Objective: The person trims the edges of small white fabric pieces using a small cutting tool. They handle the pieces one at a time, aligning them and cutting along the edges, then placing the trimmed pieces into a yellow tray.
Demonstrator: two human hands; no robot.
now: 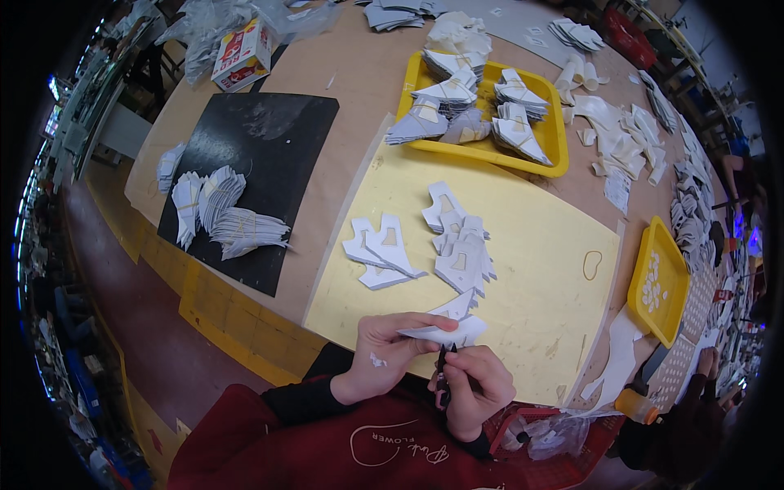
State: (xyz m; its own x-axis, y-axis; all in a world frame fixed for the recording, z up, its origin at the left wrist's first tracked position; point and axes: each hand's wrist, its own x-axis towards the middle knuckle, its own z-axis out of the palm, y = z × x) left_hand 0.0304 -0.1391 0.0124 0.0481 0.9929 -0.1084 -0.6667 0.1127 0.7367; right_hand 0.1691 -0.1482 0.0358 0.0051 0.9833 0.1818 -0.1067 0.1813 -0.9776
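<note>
My left hand [382, 355] pinches a white cut-out piece [467, 330] between thumb and fingers, just over the near edge of the pale yellow sheet [523, 245]. In my right hand [482, 385] is a small pair of dark thread snips [443, 382], with their pointed tips up at the piece's lower edge. Whether the blades touch it I cannot tell. A white scrap [378, 359] clings to the back of my left hand. Beyond my hands lies an overlapping row of similar white pieces [459, 253] with cut-out windows, and left of it a smaller group [382, 249].
A yellow tray [559, 155] at the back holds bundled pieces. More bundles [220, 196] lie on a black board [273, 155] at left. A smaller yellow tray [671, 286] with small white bits stands at right. A red basket [572, 467] sits below the table's near edge.
</note>
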